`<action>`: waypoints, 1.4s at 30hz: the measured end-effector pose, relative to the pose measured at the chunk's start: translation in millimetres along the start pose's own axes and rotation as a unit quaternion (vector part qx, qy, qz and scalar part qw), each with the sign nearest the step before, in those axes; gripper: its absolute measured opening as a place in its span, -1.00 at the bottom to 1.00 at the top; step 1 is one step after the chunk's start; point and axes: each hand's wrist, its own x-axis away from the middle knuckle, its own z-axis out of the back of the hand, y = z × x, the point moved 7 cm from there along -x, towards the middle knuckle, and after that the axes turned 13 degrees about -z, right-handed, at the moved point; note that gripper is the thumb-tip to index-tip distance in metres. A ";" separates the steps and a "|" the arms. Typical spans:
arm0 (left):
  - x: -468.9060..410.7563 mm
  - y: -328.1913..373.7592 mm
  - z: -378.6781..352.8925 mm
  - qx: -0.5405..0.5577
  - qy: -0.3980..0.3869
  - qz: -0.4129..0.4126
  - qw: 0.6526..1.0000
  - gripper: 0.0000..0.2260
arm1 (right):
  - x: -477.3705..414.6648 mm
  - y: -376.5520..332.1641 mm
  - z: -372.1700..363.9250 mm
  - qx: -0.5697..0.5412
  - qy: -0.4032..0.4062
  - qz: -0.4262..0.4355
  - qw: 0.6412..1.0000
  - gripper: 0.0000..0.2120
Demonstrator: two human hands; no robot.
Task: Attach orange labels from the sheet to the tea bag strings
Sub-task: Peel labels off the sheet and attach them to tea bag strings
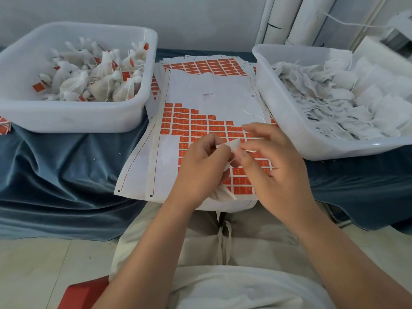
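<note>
A white sheet (200, 90) of orange labels (189, 121) lies in the middle on the blue cloth, its upper part stripped bare. Above its lower end, my left hand (200, 166) grips a white tea bag (223, 192) whose top edge sticks out between my thumb and fingers. My right hand (272, 161) pinches something small at the bag's top (233, 144); a thin string end (250, 150) shows at its fingertips. Whether a label is between the fingers I cannot tell.
A white tub (73, 117) at left holds tea bags with orange labels attached. A white tub (289, 121) at right holds plain white tea bags. More label sheets (207, 63) lie behind. A loose string (254, 114) lies on the sheet. My lap is below.
</note>
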 end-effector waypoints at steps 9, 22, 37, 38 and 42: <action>-3.5 7.6 8.7 -0.060 -0.056 -0.041 0.996 -0.84 | 3.2 -0.5 -3.0 -0.012 -0.003 -0.006 1.000 -0.78; -1.8 7.6 14.3 -0.058 -0.050 0.011 0.997 -0.80 | 1.3 6.1 -4.3 -0.020 -0.019 -0.046 0.999 -0.85; 2.0 13.1 7.2 -0.159 -0.136 -0.035 0.977 -0.62 | -2.6 4.8 -16.8 0.022 -0.116 -0.059 0.991 -0.81; 2.6 12.9 6.9 -0.165 -0.141 -0.035 0.976 -0.62 | -2.3 6.2 -18.3 0.023 -0.122 -0.065 0.990 -0.81; 3.0 9.7 6.3 -0.111 -0.147 -0.003 0.983 -0.64 | -0.8 9.7 -23.9 0.005 -0.145 -0.098 0.985 -0.80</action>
